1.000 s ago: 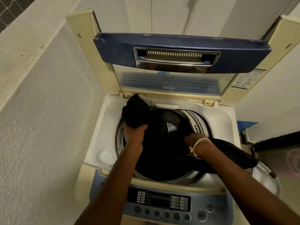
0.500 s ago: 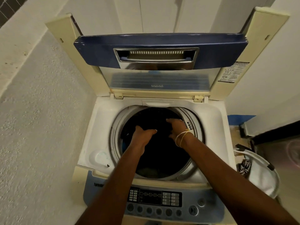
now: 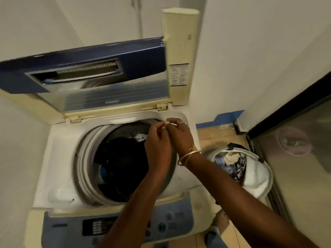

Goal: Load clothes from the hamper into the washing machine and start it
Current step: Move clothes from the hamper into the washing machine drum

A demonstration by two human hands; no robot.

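Observation:
The top-loading washing machine (image 3: pixel 59 140) stands with its blue lid (image 3: pixel 136 58) raised. Dark clothes (image 3: pixel 121 154) fill the drum, with a white piece (image 3: pixel 140 136) at the back. My left hand (image 3: pixel 157 142) and my right hand (image 3: pixel 180 135), which wears bangles, meet above the drum's right rear rim. Both pinch a small white item (image 3: pixel 169 124), too blurred to name. The white hamper (image 3: pixel 256 185) sits on the floor right of the machine, with several mixed garments (image 3: pixel 236 163) inside. The control panel (image 3: pixel 170 224) runs along the front edge under my arms.
A rough white wall closes in the left side. A dark glass-fronted panel (image 3: pixel 295 158) stands right of the hamper. Tan floor tiles (image 3: pixel 209 135) and a blue strip (image 3: pixel 223 118) show behind the hamper. A foot (image 3: pixel 215 235) is near the machine's front right corner.
The dark garment went into the drum and both hands let go of it. They rose to the right rear rim and now pinch a small white item. My view swung right, revealing the hamper.

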